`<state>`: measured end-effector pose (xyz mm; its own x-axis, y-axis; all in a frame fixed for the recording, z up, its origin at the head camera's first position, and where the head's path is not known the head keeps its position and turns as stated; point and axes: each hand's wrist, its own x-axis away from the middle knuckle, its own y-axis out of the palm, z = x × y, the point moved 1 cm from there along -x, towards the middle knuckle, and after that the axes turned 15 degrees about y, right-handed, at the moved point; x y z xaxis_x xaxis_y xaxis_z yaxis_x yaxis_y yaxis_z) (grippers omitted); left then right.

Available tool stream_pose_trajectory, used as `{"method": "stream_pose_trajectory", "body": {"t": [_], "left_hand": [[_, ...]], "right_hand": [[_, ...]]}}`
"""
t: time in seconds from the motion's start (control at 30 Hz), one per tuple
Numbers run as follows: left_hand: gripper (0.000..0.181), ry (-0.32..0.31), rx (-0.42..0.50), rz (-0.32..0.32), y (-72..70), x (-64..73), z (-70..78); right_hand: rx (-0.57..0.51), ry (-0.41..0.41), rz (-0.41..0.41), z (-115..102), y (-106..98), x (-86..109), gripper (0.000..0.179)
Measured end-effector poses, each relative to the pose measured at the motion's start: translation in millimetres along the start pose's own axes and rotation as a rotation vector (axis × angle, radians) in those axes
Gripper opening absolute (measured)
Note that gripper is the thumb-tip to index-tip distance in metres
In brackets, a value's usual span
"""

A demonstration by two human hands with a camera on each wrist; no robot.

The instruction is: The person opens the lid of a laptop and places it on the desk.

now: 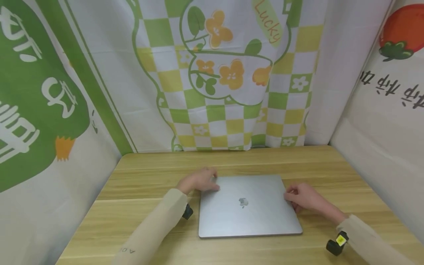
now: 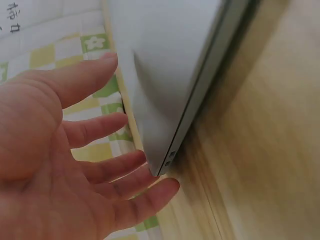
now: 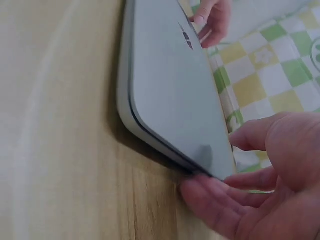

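A closed silver laptop [image 1: 250,217] with an apple logo lies flat on the wooden table. At its far left corner is my left hand [image 1: 202,179]. The left wrist view has that hand's fingers [image 2: 115,170] spread loosely beside the laptop [image 2: 160,65], the thumb held off the lid. Along the right edge, my right hand [image 1: 303,197] touches the laptop with its fingertips. In the right wrist view, the right thumb [image 3: 252,134] hovers above the lid, while the other fingers [image 3: 215,200] lie against the edge, loosely bent.
The wooden table [image 1: 149,217] spreads around the laptop on all sides. Behind it hangs a checkered, flower-printed curtain [image 1: 228,121], with printed cloths [image 1: 102,147] at both sides. Black wrist cameras [image 1: 336,246] sit on both wrists.
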<state>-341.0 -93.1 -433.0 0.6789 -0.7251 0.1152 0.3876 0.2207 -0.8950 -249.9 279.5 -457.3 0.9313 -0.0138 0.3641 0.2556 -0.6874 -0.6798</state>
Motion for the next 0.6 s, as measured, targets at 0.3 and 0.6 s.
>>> {"method": "stream_pose_trajectory", "body": {"t": [0.3,0.6], "left_hand": [[0.061,-0.001,0.017,0.016,11.5,29.5,10.8],[0.051,0.055,0.02,0.04,21.6,53.5,18.6]], "right_hand": [[0.468,-0.213,0.161,-15,15,38.5,0.055],[0.689,-0.432,0.374,-43,44,56.2,0.045]]}}
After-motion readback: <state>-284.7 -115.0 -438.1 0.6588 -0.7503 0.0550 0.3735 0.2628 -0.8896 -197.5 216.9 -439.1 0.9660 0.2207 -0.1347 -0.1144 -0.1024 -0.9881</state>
